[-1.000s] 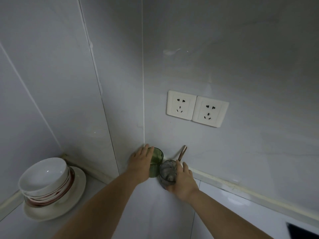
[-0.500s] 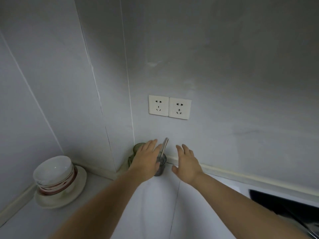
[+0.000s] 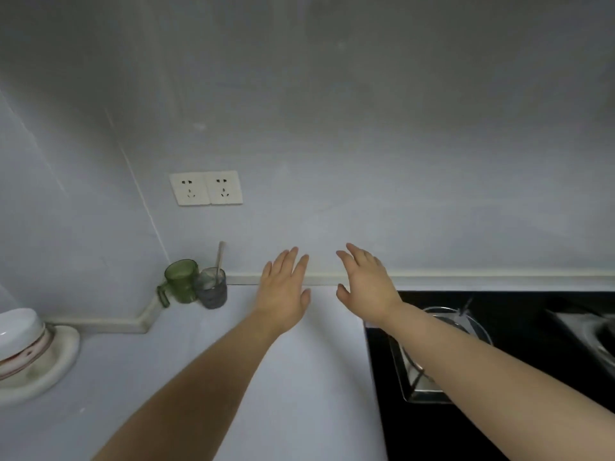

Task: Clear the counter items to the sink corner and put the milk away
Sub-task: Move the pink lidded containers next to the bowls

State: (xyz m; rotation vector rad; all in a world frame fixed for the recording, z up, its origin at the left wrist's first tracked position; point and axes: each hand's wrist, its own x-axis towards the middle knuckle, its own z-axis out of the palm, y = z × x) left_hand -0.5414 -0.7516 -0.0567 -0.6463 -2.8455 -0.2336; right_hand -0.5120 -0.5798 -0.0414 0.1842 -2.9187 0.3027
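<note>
Head view shows both hands held palm-down above the pale counter (image 3: 299,377), each holding nothing: the left hand (image 3: 283,289) has its fingers straight and slightly spread, and the right hand (image 3: 366,289) is just as loose and open. They sit near each other, well apart from the cups. The green mug (image 3: 181,281) stands upright in the wall corner with its handle turned outward, touching or just beside the clear glass (image 3: 212,289), which has a utensil handle (image 3: 219,259) leaning against its rim. Tucked against the backsplash, the pair takes up little working surface, which looks like the reason for that spot. Further left a stack of bowls (image 3: 18,339) rests on a plate (image 3: 50,371) by the side wall. The black stove (image 3: 499,311) lies under the right forearm. The milk is not in view, so that part of the task appears undone, and the free hands suit reaching for the next item
</note>
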